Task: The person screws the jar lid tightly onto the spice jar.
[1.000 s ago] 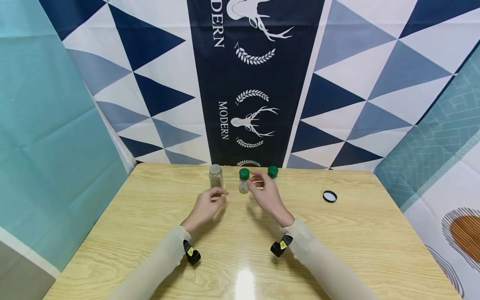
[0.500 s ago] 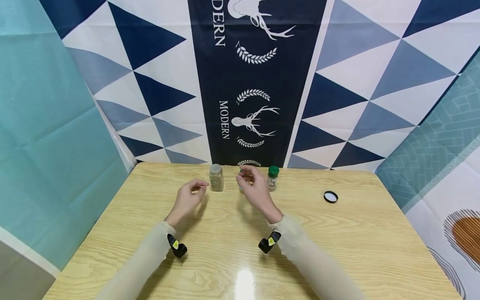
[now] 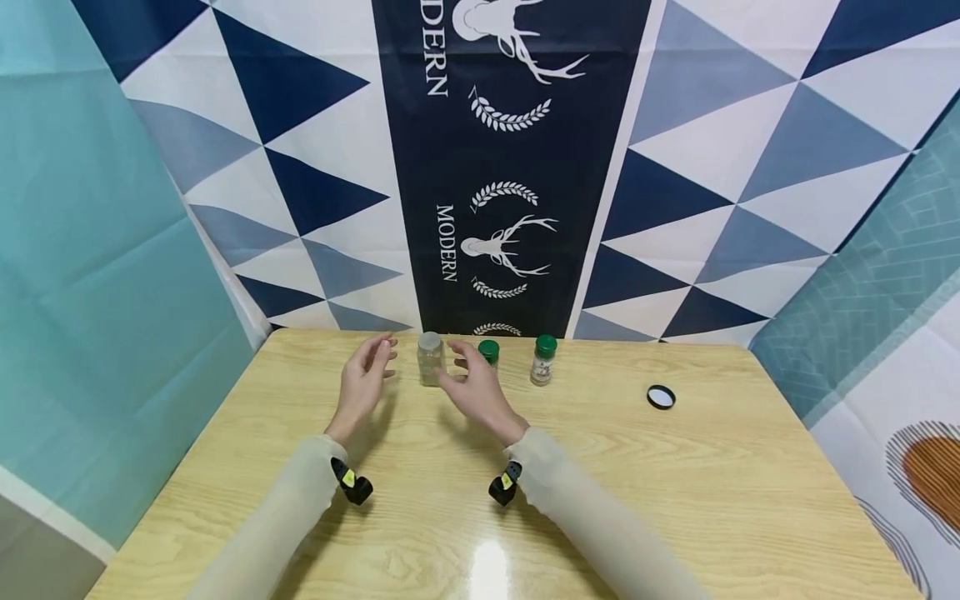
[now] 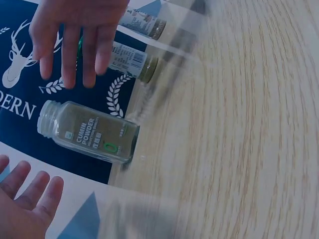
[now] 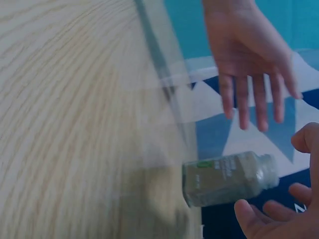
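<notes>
A clear glass cumin powder jar (image 3: 431, 362) stands upright at the back of the table, between my hands. Its printed label faces me in the left wrist view, where the jar (image 4: 92, 132) shows a clear neck. My left hand (image 3: 362, 385) is to the left of it, fingers apart and holding nothing. On its other side, my right hand (image 3: 478, 390) has fingers and thumb spread close to the glass; whether they touch it I cannot tell. Behind the right hand, a green-lidded spice jar (image 3: 489, 350) is partly hidden. Another green-lidded jar (image 3: 543, 361) stands farther right.
A black-rimmed round lid (image 3: 661, 397) with a pale centre lies on the right part of the wooden table (image 3: 675, 492). Patterned cloth (image 3: 495, 150) hangs right behind the jars, along the table's back edge.
My right hand has moved left, from the middle green-lidded jar to the cumin jar. My left hand drew away leftward from the cumin jar and its fingers now point more forward.
</notes>
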Available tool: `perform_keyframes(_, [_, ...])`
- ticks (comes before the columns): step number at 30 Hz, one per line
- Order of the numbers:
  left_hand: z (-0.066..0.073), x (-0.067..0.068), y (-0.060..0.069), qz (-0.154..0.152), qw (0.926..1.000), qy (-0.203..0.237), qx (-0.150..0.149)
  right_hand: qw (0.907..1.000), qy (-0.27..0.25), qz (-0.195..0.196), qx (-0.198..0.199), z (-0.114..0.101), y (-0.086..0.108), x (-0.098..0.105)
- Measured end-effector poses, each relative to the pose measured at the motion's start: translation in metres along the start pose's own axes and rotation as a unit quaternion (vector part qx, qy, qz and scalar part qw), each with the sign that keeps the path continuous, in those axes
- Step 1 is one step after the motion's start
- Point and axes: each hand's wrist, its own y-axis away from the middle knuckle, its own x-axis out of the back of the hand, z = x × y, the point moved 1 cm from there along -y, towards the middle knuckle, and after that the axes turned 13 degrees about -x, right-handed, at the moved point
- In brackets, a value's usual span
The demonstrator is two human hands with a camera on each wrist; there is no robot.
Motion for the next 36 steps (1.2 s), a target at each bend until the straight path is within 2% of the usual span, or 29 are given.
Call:
perform_keyframes(2, [-0.002,-0.002,0.000,-0.009,0.9998,0.018,0.003,0.9996,0.026,-0.003,-0.003,0.001,-0.001,-0.006])
perform_keyframes(5, [-0.005,-0.004,-0.001,-0.047,0.9983,0.031,0.017,0.9987,0.051,0.001,0.000,0.001,-0.004,-0.012])
perform_keyframes(9, [-0.006,-0.006,-0.002,-0.104,0.9938,0.025,0.030,0.9978,0.065,0.005,-0.008,0.002,-0.008,-0.014])
perform_keyframes(11, [-0.006,-0.007,-0.002,-0.117,0.9926,0.019,0.030,0.9976,0.065,0.003,-0.022,0.004,-0.011,-0.015])
perform_keyframes(16, [-0.009,-0.008,-0.003,-0.124,0.9909,0.042,0.028,0.9972,0.047,-0.012,-0.057,0.012,-0.017,-0.017])
perform_keyframes(25, [-0.012,-0.012,-0.002,-0.141,0.9845,0.100,0.033,0.9969,-0.004,-0.030,-0.073,0.017,-0.024,-0.025])
perform_keyframes(32, [-0.010,-0.014,-0.003,-0.138,0.9847,0.095,0.049,0.9970,-0.016,-0.024,-0.072,0.020,-0.023,-0.025])
perform_keyframes(36, [-0.010,-0.014,-0.002,-0.133,0.9862,0.077,0.062,0.9968,-0.020,-0.024,-0.073,0.021,-0.020,-0.024])
